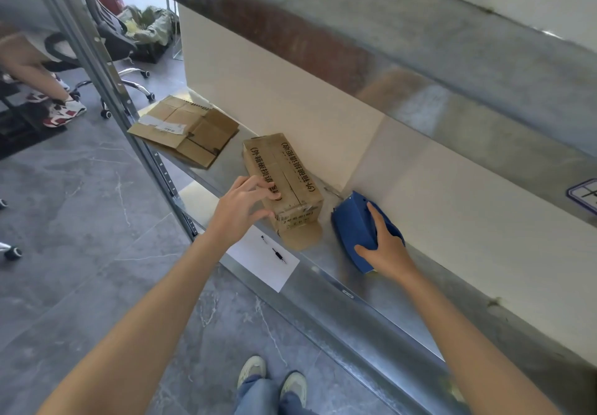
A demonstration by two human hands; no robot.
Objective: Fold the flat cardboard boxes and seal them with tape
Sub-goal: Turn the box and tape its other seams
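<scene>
A folded-up cardboard box with black printed characters stands on the metal shelf; one flap lies open at its near end. My left hand grips the box's near left corner, fingers on top and thumb on the side. My right hand holds a blue tape dispenser that rests on the shelf to the right of the box. Further left at the shelf's far end lies a flat cardboard box with a white label.
A white sheet of paper with a pen lies at the shelf's front edge. A metal upright stands left, an upper shelf overhead. On the floor to the left are office chairs and a seated person's legs.
</scene>
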